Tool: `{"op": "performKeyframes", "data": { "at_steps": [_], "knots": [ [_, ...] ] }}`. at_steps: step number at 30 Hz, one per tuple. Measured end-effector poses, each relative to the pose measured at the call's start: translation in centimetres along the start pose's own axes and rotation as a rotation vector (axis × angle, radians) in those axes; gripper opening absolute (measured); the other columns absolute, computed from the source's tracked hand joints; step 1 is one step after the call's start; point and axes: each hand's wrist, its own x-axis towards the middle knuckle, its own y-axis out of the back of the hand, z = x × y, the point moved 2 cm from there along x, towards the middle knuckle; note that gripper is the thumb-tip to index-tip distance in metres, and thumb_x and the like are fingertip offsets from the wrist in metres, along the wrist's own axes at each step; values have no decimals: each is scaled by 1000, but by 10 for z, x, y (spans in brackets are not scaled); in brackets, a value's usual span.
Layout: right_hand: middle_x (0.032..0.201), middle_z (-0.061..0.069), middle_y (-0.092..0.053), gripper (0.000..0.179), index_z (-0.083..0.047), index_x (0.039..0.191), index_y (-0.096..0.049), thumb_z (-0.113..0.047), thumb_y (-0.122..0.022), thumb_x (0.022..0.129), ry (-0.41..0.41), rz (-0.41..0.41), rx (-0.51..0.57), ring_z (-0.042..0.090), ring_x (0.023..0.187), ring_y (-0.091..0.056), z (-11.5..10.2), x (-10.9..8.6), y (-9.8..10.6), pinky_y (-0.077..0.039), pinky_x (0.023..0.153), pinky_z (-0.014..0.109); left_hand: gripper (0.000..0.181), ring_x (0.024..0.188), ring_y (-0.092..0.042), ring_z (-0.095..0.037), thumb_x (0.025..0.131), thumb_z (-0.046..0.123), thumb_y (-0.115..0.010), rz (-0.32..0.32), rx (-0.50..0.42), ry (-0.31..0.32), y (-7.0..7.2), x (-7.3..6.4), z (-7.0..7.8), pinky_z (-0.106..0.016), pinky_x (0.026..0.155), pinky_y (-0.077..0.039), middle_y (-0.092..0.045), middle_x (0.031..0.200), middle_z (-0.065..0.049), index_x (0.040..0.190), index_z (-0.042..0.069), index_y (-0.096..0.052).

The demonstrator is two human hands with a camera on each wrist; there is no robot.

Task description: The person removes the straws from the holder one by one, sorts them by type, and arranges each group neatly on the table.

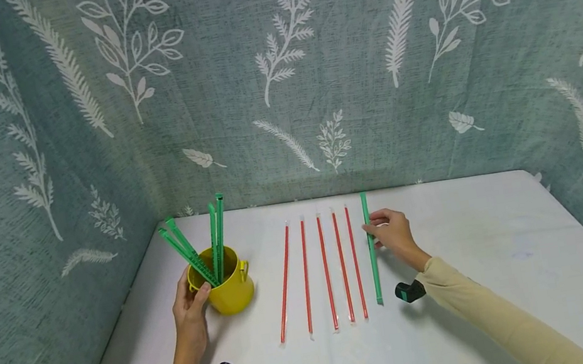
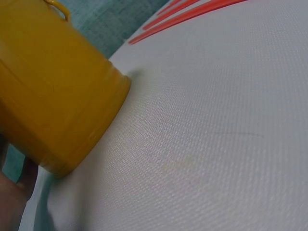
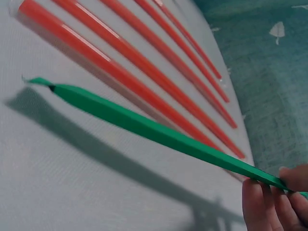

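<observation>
While the left hand (image 1: 190,319) curls round a yellow pot (image 1: 232,298) near the table's (image 1: 531,214) far left corner, thumb by the rim, we judge the grip steadies it; four green-wrapped straws (image 1: 220,235) lean inside. The right hand (image 1: 393,234) pinches a fifth green straw (image 1: 376,277) toward its far-edge end; we read its shadow as clearance. Five clear-wrapped red straws (image 1: 326,265) lie between, ends toward far and near edges, spaced perhaps for single picking.
</observation>
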Motion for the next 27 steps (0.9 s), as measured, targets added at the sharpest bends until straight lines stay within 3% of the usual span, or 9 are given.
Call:
{"op": "performKeyframes", "data": {
  "at_steps": [10, 23, 27],
  "knots": [
    [86, 13, -63, 28, 4, 105, -63, -9, -71, 82, -71, -31, -13, 14, 54, -59, 25, 5, -6, -54, 48, 31, 55, 119, -40, -17, 95, 8, -51, 4, 2, 4, 0, 1, 1, -16, 97, -38, -42, 133, -1, 147, 17, -33],
    [70, 11, -58, 21, 5, 97, -60, -4, -70, 81, -59, -2, -65, 13, 46, -52, 29, 6, -4, -49, 41, 28, 55, 121, -39, -17, 96, 9, -51, 0, 0, 3, -2, -1, 2, -15, 98, -37, -41, 135, -1, 147, 17, -32],
    [72, 9, -56, 20, 4, 96, -61, -5, -70, 80, -51, 40, -147, 12, 45, -50, 28, 7, -2, -45, 41, 26, 55, 121, -39, -16, 95, 10, -52, 4, 12, 12, -2, 0, 2, -16, 98, -36, -41, 135, -1, 147, 17, -32]
  ]
}}
